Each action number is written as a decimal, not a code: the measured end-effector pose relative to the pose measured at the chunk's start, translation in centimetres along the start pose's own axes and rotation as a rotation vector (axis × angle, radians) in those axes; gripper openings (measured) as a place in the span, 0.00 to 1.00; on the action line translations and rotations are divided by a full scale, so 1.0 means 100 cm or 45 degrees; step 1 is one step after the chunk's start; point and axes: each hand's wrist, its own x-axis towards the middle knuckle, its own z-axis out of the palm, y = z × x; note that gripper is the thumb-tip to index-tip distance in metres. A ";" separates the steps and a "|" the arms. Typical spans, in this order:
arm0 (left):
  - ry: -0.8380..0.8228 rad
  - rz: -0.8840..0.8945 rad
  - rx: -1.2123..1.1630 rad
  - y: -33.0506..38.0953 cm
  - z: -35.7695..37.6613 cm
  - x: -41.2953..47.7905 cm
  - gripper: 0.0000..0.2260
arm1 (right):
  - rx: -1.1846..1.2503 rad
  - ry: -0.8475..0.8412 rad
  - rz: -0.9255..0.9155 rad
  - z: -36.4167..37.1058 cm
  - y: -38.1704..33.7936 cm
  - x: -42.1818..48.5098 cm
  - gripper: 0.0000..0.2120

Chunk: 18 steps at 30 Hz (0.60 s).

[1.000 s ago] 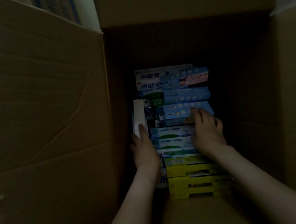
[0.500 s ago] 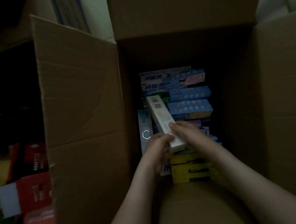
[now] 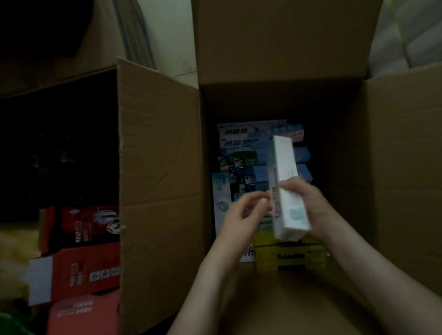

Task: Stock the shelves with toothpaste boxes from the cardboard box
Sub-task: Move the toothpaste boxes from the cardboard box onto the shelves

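Observation:
A large open cardboard box (image 3: 422, 164) stands in front of me with its flaps spread. Several toothpaste boxes (image 3: 242, 146) in blue, green and yellow lie stacked at its bottom. My right hand (image 3: 310, 202) grips a long white toothpaste box (image 3: 287, 188) by its lower half and holds it nearly upright above the stack. My left hand (image 3: 243, 217) hovers just left of that box, fingers loosely curled, its fingertips at or near the box's edge.
Red packages (image 3: 86, 272) lie on the floor left of the box's left flap (image 3: 160, 194). Another cardboard box (image 3: 29, 44) sits at the far left in the dark. White wrapped bundles (image 3: 422, 19) are stacked at the upper right.
The white toothpaste box was pulled out of the left side of the stack, lifted, and passed from my left hand into my right. My view has risen away from the box.

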 end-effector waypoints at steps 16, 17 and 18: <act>0.401 0.090 -0.926 0.191 -0.029 -0.188 0.13 | -0.752 -0.568 0.271 0.160 -0.124 -0.242 0.20; 0.431 0.111 -0.875 0.203 -0.031 -0.204 0.17 | -0.933 -0.559 0.201 0.176 -0.130 -0.259 0.20; 0.450 0.138 -0.837 0.214 -0.034 -0.221 0.20 | -1.062 -0.552 0.117 0.190 -0.136 -0.274 0.20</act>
